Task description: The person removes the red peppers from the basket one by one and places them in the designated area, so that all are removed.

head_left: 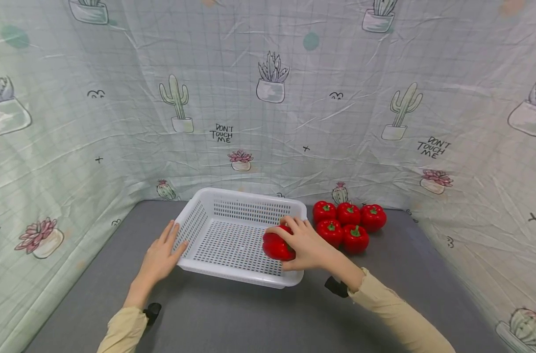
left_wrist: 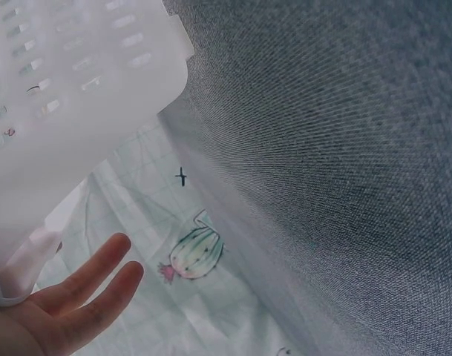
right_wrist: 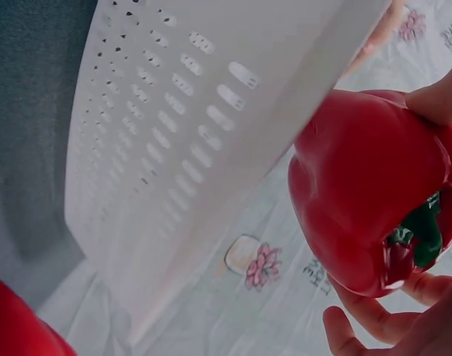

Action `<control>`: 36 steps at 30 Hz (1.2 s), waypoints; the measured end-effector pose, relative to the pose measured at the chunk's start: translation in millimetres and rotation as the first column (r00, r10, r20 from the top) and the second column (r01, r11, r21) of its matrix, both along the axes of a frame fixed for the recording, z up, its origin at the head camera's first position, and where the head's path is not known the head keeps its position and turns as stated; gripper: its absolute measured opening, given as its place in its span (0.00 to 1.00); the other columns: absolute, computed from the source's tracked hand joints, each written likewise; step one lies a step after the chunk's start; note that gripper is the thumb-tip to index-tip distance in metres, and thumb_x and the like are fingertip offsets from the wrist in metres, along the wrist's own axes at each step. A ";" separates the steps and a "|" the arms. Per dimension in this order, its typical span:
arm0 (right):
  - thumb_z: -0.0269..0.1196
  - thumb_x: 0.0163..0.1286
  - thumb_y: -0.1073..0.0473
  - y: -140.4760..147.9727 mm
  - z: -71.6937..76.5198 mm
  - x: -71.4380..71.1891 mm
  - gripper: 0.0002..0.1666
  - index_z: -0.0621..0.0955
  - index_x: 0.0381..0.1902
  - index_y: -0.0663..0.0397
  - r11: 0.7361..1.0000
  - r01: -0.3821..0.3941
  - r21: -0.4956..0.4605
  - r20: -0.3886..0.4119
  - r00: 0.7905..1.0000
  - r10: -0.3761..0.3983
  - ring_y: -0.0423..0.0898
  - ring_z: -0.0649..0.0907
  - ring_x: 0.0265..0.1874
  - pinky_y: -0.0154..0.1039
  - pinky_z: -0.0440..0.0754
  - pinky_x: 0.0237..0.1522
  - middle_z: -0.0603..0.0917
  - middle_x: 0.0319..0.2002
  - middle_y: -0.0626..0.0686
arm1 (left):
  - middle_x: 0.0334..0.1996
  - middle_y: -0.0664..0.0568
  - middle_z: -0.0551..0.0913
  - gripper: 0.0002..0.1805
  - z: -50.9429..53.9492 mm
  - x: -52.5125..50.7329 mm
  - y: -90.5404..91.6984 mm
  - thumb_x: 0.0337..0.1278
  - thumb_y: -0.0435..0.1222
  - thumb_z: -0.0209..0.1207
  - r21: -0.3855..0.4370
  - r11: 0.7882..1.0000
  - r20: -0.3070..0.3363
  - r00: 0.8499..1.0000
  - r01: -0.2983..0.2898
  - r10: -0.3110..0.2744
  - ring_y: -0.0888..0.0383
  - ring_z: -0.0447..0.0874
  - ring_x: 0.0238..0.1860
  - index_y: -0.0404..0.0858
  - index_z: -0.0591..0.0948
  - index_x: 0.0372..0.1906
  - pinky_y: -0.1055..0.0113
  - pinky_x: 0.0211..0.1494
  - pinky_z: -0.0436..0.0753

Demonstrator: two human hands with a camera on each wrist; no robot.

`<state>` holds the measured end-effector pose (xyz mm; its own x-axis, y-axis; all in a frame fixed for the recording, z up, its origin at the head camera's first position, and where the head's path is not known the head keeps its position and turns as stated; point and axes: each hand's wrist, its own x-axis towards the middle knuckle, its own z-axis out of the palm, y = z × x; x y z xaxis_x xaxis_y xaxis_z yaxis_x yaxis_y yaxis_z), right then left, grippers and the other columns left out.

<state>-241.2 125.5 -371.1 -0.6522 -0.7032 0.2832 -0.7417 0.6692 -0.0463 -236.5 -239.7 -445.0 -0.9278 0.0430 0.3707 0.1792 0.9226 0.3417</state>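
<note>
A white perforated plastic basket (head_left: 241,279) stands on the grey table. Over its right side my right hand (head_left: 305,245) holds a red bell pepper (head_left: 278,245). The right wrist view shows that pepper (right_wrist: 374,185) close up, its green stem turned toward the palm and fingers curled about it. At the basket's left rim rests my left hand (head_left: 159,255), thumb over the edge. In the left wrist view, two fingers of the left hand (left_wrist: 70,311) stretch out straight beside the basket's outer wall (left_wrist: 84,133). The thumb is mostly hidden there.
Several red bell peppers (head_left: 348,214) stand grouped on the table (head_left: 232,318) just right of the basket. A cloth curtain (head_left: 268,122) printed with cacti hangs behind and along both sides. Each wrist carries a small black device (head_left: 336,287).
</note>
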 end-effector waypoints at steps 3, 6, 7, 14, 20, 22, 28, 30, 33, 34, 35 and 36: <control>0.72 0.34 0.47 6.6 -2.5 1.8 0.50 0.65 0.59 0.35 0.999 0.013 -0.039 -0.016 1.000 -0.014 0.47 0.68 0.49 0.44 0.74 0.46 0.69 0.51 0.50 | 0.66 0.34 0.53 0.34 0.7 -1.2 -1.1 0.62 0.48 0.44 -0.015 1.000 0.044 0.999 -0.001 0.002 0.28 0.64 0.54 0.30 0.55 0.66 0.38 0.51 0.65; 0.71 0.35 0.47 13.1 -6.0 3.1 0.48 0.66 0.58 0.36 0.997 0.024 -0.077 -0.053 0.998 -0.028 0.46 0.68 0.48 0.43 0.74 0.45 0.69 0.51 0.49 | 0.66 0.34 0.52 0.35 0.4 -1.4 -1.5 0.61 0.48 0.45 -0.022 1.000 0.052 0.999 -0.004 0.005 0.28 0.64 0.55 0.29 0.55 0.66 0.38 0.52 0.65; 0.71 0.35 0.47 15.5 -7.3 3.1 0.47 0.66 0.58 0.36 0.995 0.027 -0.091 -0.067 0.997 -0.033 0.46 0.69 0.47 0.43 0.74 0.44 0.70 0.50 0.49 | 0.66 0.34 0.52 0.35 0.1 -1.8 -1.7 0.61 0.48 0.44 -0.022 1.000 0.049 0.999 -0.004 0.005 0.28 0.64 0.55 0.29 0.55 0.66 0.37 0.52 0.65; 0.73 0.32 0.48 32.9 -16.1 7.6 0.47 0.68 0.56 0.37 0.974 0.054 -0.221 -0.087 0.993 -0.075 0.43 0.69 0.45 0.40 0.78 0.41 0.71 0.49 0.47 | 0.66 0.34 0.53 0.34 -0.1 -2.7 -1.7 0.61 0.47 0.45 -0.017 1.000 0.033 0.999 -0.004 0.005 0.28 0.64 0.54 0.29 0.55 0.66 0.38 0.51 0.65; 0.75 0.30 0.51 49.2 -18.4 16.4 0.49 0.68 0.55 0.42 0.946 0.077 -0.314 -0.073 0.992 -0.105 0.44 0.69 0.47 0.41 0.81 0.37 0.72 0.50 0.49 | 0.66 0.34 0.53 0.34 -2.4 -3.2 -2.4 0.61 0.47 0.45 -0.011 1.000 0.024 1.000 0.001 -0.001 0.29 0.65 0.54 0.30 0.55 0.66 0.38 0.52 0.65; 0.75 0.30 0.52 54.2 -18.8 18.6 0.49 0.68 0.55 0.43 0.942 0.083 -0.324 -0.080 0.990 -0.115 0.44 0.69 0.47 0.42 0.81 0.37 0.72 0.50 0.49 | 0.66 0.34 0.54 0.34 -2.9 -3.3 -2.5 0.61 0.47 0.45 -0.009 1.000 0.016 1.000 0.001 -0.001 0.29 0.65 0.54 0.29 0.56 0.66 0.38 0.52 0.65; 0.75 0.29 0.52 71.9 -22.8 21.4 0.50 0.68 0.56 0.47 0.937 0.113 -0.331 -0.110 0.981 -0.157 0.42 0.69 0.43 0.43 0.79 0.37 0.73 0.49 0.49 | 0.65 0.33 0.55 0.34 -2.3 -2.8 -1.5 0.60 0.46 0.46 -0.006 1.000 -0.009 1.000 0.000 0.000 0.29 0.65 0.54 0.29 0.57 0.65 0.38 0.51 0.66; 0.74 0.30 0.52 79.1 -24.6 21.9 0.50 0.68 0.56 0.48 0.934 0.128 -0.333 -0.119 0.977 -0.176 0.42 0.69 0.42 0.43 0.77 0.38 0.73 0.48 0.48 | 0.65 0.33 0.55 0.34 -2.4 -2.7 -1.3 0.61 0.47 0.46 -0.010 1.000 -0.001 1.000 -0.001 0.001 0.29 0.65 0.54 0.29 0.57 0.65 0.38 0.51 0.65; 0.73 0.31 0.53 90.5 -27.4 22.2 0.48 0.68 0.55 0.50 0.927 0.150 -0.343 -0.125 0.971 -0.203 0.42 0.68 0.41 0.45 0.74 0.38 0.74 0.47 0.49 | 0.66 0.34 0.54 0.35 -2.5 -3.0 -1.4 0.61 0.47 0.45 -0.011 1.000 0.018 1.000 0.000 0.001 0.29 0.65 0.54 0.29 0.56 0.65 0.38 0.52 0.65; 0.73 0.31 0.53 94.0 -28.3 22.1 0.48 0.68 0.55 0.51 0.923 0.158 -0.351 -0.124 0.969 -0.213 0.42 0.68 0.41 0.45 0.73 0.37 0.75 0.47 0.49 | 0.66 0.34 0.53 0.35 -2.7 -3.2 -1.7 0.61 0.47 0.45 -0.010 1.000 0.022 1.000 -0.001 0.001 0.29 0.64 0.55 0.29 0.56 0.65 0.38 0.52 0.65; 0.73 0.30 0.53 97.5 -29.1 21.9 0.48 0.68 0.55 0.52 0.920 0.165 -0.354 -0.126 0.967 -0.222 0.42 0.67 0.41 0.45 0.72 0.37 0.75 0.46 0.50 | 0.66 0.34 0.53 0.35 -3.0 -3.5 -2.0 0.61 0.47 0.45 -0.011 1.000 0.024 1.000 -0.002 0.002 0.29 0.64 0.55 0.29 0.55 0.66 0.38 0.53 0.64; 0.73 0.30 0.54 101.1 -30.1 21.5 0.48 0.68 0.55 0.53 0.918 0.174 -0.357 -0.130 0.964 -0.233 0.42 0.67 0.40 0.45 0.71 0.36 0.75 0.46 0.50 | 0.66 0.34 0.53 0.35 -3.0 -3.7 -2.2 0.61 0.47 0.45 -0.010 1.000 0.026 1.000 -0.004 0.004 0.29 0.64 0.55 0.29 0.55 0.66 0.38 0.53 0.64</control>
